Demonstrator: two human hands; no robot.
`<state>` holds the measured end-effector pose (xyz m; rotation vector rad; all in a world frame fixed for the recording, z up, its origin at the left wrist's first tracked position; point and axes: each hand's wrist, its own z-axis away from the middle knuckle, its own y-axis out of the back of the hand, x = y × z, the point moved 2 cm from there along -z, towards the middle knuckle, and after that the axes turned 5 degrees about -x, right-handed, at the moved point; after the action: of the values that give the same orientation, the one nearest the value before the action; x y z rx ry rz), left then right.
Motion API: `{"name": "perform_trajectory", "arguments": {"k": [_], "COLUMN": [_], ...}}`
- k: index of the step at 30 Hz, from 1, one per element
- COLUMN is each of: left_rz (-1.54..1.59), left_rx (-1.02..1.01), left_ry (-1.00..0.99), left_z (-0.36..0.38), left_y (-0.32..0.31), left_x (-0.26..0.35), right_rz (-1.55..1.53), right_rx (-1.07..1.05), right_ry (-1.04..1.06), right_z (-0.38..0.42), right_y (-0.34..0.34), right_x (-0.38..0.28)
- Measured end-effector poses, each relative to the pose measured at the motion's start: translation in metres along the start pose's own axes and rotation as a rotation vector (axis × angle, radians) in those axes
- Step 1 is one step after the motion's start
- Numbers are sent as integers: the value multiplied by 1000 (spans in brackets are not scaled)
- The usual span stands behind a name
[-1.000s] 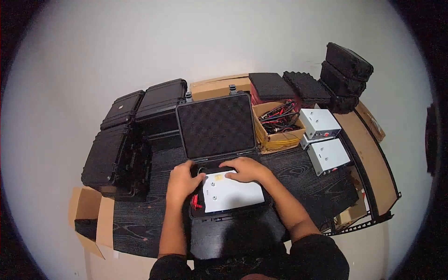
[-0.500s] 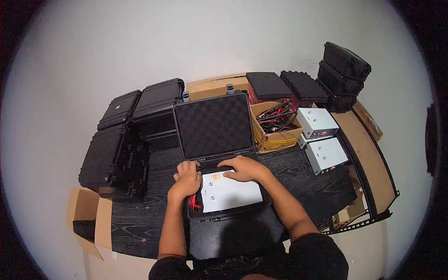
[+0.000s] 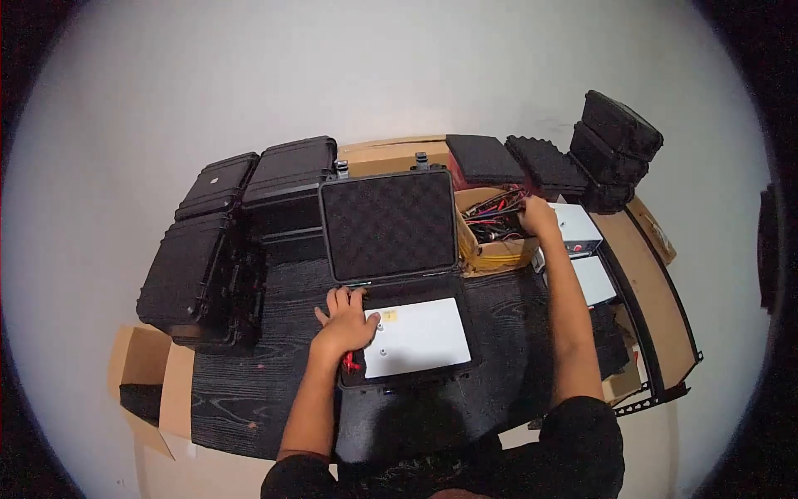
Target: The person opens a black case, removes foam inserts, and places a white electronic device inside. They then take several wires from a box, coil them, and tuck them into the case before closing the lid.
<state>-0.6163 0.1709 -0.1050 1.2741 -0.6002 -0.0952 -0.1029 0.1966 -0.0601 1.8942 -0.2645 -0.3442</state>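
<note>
An open black hard case (image 3: pixel 416 384) lies in front of me, its foam-lined lid (image 3: pixel 389 224) standing upright at the back. A white metal box (image 3: pixel 424 341) with small knobs rests inside it, red leads (image 3: pixel 351 363) tucked along its left side. My left hand (image 3: pixel 345 324) is open, fingers spread over the case's left rim and thumb on the white box's corner. Off to the right, my right hand (image 3: pixel 539 216) is at the edge of a cardboard box (image 3: pixel 499 256) full of cables. Its fingers are closed on a black cable (image 3: pixel 503 211), their tips partly hidden.
Closed black cases (image 3: pixel 187 270) stand stacked at the left, and more (image 3: pixel 615 150) at the far right. Two other white boxes (image 3: pixel 592 279) sit right of the cables. Dark foam sheets (image 3: pixel 486 160) lie behind. An open carton (image 3: pixel 150 374) is beside the table's left edge.
My right hand has left the white box in the case and reached up and right to the cable box. My left hand's fingers have spread, its thumb now over the white box.
</note>
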Motion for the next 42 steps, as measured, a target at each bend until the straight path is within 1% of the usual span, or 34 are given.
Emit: {"name": "perform_trajectory", "arguments": {"k": [3, 6, 9, 12, 13, 16, 17, 19, 20, 22, 25, 27, 28, 30, 32, 33, 36, 37, 40, 41, 42], "left_rz": [-14, -36, -5, 12, 10, -11, -13, -19, 60, 217, 697, 1032, 1199, 1372, 1513, 1598, 1470, 1493, 1258, 1286, 1268], "left_rx": [25, 66, 69, 85, 96, 133, 163, 223, 240, 274, 163, 66, 16, -46, -139, -183, -193, -174, -128, -161, -182], "left_ry": [-53, -124, -169, -196, -205, -263, -288, -337, -384, -476, -467, -394, -353, -348, -376, -378, -335, -311, -354, -341, -351], "left_z": [0, 1, 5, 8, 9, 6, 5, 7, 7, 7, 3, 5, 7, 1, 4, 2, 1, 1, 6, 7, 8], "left_y": [7, 11, 20, 24, 25, 23, 23, 29, 33, 39, 32, 32, 32, 27, 32, 33, 31, 31, 33, 32, 32], "left_x": [-5, -13, -14, -15, -15, -17, -16, -7, -2, 8, 19, 29, 31, 28, 30, 29, 25, 25, 28, 28, 31], "right_rz": [122, -82, -259, -566, -798, -1140, -1227, -1368, -1438, -1569, -1676, -1711, -1729, -1674, -1647, -1608, -1610, -1609, -1451, -1308, -1082], "right_rx": [-60, 144, 189, 429, 296, 523, 527, 485, 462, 342, 159, -1, -70, -216, -319, -360, -428, -452, -579, -582, -590], "right_ry": [7, 14, 35, 122, -32, 8, -8, -28, -37, -10, 42, 60, 147, 154, 185, 162, 282, 259, 470, 566, 638], "right_z": [-6, -10, 11, 22, 25, 34, 37, 53, 61, 77, 99, 118, 124, 137, 143, 147, 147, 146, 148, 151, 156], "right_y": [-13, -17, 32, 48, 53, 50, 48, 51, 54, 56, 57, 63, 61, 67, 65, 70, 61, 58, 59, 61, 66], "right_x": [11, 19, -7, -9, -9, -8, -7, -19, -28, -48, -88, -119, -131, -154, -170, -177, -183, -183, -174, -173, -174]}}
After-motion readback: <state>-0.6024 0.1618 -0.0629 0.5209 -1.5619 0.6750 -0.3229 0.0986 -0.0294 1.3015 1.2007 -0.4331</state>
